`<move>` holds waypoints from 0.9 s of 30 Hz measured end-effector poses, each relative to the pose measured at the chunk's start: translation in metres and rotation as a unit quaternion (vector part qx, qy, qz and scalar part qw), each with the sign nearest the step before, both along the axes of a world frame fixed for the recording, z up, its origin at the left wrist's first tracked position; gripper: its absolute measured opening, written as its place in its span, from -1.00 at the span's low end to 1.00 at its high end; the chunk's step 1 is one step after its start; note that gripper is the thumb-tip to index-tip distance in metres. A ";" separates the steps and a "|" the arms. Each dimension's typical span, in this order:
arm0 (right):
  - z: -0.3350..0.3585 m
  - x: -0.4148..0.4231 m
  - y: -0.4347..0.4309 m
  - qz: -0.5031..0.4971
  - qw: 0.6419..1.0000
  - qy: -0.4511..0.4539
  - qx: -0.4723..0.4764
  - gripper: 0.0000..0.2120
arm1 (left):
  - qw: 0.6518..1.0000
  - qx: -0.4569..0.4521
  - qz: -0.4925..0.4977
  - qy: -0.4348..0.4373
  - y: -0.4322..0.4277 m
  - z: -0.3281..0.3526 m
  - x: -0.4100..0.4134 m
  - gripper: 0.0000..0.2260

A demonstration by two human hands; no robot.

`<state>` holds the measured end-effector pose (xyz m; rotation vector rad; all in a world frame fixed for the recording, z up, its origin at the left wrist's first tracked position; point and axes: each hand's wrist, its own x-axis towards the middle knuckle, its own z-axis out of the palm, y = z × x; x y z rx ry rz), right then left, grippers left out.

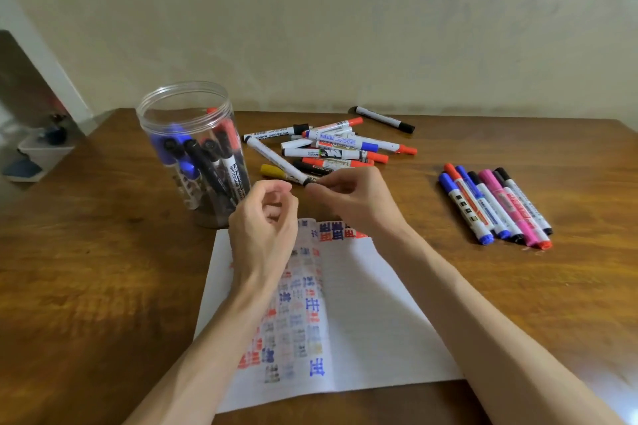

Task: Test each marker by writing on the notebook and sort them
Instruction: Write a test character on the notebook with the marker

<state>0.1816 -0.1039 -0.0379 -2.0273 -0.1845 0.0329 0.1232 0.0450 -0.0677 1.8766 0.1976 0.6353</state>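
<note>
From my remote seat, the brown wooden table (86, 286) fills most of the view, and everything for the job lies on it. The white lined notebook page (373, 321) lies open in front of the person. A band of red, blue and black test scribbles already runs down its left half, so I judge that many markers have been tried.

The clear round plastic jar (193, 148) stands left of the page with a bundle of blue, black and red-capped markers upright inside. Whether those are a sorted group or untested stock, I cannot tell.

Behind the hands lies a loose pile of white-barrelled markers (338, 148) with mixed caps, which I take to be a large share of the work left. Well apart on the right, a neat row of blue, red, black and pink markers (497, 207) lies side by side and looks like a finished group.

The right hand (352, 197) pinches the black end of a white-barrelled marker (276, 159), which slants up towards the jar. The left hand (262, 224) hovers beside it over the page's top edge, fingers curled, with nothing visible in them.

One black-capped marker (385, 119) lies alone at the far edge of the table.

I put the task at roughly mid-way. The held marker has not yet touched the paper.
</note>
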 end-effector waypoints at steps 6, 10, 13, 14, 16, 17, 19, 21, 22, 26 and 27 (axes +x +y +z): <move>-0.002 -0.033 -0.034 0.081 0.997 0.013 -0.003 -0.83 | 0.990 0.085 -0.111 0.020 -0.007 0.005 0.001 -0.69; -0.001 -0.035 -0.044 0.129 0.990 -0.017 -0.050 -0.82 | 0.984 0.102 -0.147 0.021 -0.007 0.007 -0.001 -0.73; 0.004 -0.038 -0.052 0.097 0.993 -0.021 0.057 -0.79 | 0.973 0.136 -0.188 -0.007 -0.008 0.008 -0.003 -0.81; 0.004 -0.039 -0.054 0.091 0.991 -0.027 0.091 -0.79 | 0.966 0.157 -0.207 -0.020 -0.009 0.009 -0.004 -0.82; 0.001 -0.041 -0.054 0.079 0.988 -0.043 0.124 -0.83 | 0.952 0.186 -0.239 -0.037 -0.013 0.010 -0.007 -0.78; -0.001 -0.041 -0.054 0.071 0.988 -0.049 0.129 -0.83 | 0.949 0.188 -0.248 -0.038 -0.014 0.011 -0.008 -0.75; -0.001 -0.041 -0.054 0.051 0.988 -0.048 0.137 -0.81 | 0.949 0.189 -0.249 -0.033 -0.014 0.012 -0.010 -0.70; -0.001 -0.040 -0.057 0.036 0.988 -0.040 0.143 -0.77 | 0.949 0.200 -0.240 -0.033 -0.012 0.011 -0.010 -0.73; 0.000 -0.039 -0.057 0.034 0.988 -0.037 0.146 -0.75 | 0.949 0.205 -0.238 -0.032 -0.011 0.010 -0.010 -0.75; -0.003 -0.041 -0.055 0.025 0.986 -0.032 0.161 -0.71 | 0.942 0.232 -0.241 -0.010 -0.010 0.006 -0.009 -0.86; -0.004 -0.042 -0.054 0.023 0.986 -0.028 0.163 -0.70 | 0.941 0.232 -0.245 0.000 -0.009 0.005 -0.008 -0.85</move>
